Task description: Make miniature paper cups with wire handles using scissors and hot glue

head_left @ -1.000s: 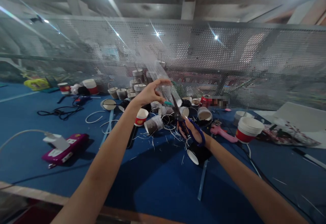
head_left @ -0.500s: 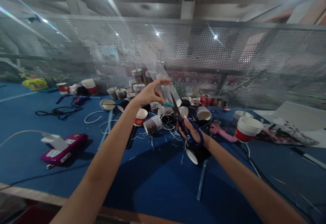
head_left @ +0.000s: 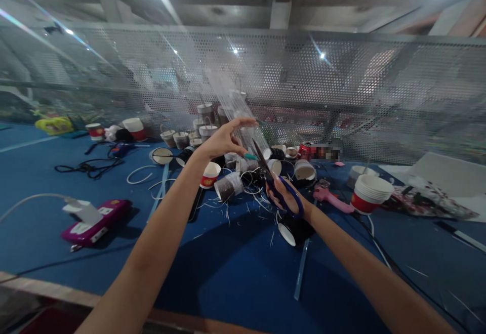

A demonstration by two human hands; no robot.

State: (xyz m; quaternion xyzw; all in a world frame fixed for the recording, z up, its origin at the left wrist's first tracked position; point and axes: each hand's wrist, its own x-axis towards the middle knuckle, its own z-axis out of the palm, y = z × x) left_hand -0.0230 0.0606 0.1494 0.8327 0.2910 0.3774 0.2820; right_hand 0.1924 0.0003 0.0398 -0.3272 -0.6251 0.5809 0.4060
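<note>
My left hand (head_left: 228, 139) is raised over the middle of the blue table, thumb and fingers curled around the near end of a long, clear plastic sleeve or sheet (head_left: 228, 91). The plastic slants up and away toward the mesh screen. Green nails show at the fingertips. In my right hand (head_left: 284, 195) are scissors (head_left: 262, 158) with dark blades and blue handles. Their tips point up at the plastic, close beside my left thumb; whether they touch it I cannot tell. Below the hands lie a tipped grey-wrapped cup (head_left: 228, 186) and a red-and-white paper cup (head_left: 210, 174).
White cord scraps litter the table around several wrapped cups. A purple power strip (head_left: 96, 222) with a white plug sits left. To the right are a pink glue gun (head_left: 334, 200), stacked paper cups (head_left: 370, 195) and a cable. A black-wrapped cup (head_left: 294, 228) lies below my right hand.
My right hand has shifted slightly and its fingers have moved on the scissor handles. The left hand and the plastic stay nearly in place.
</note>
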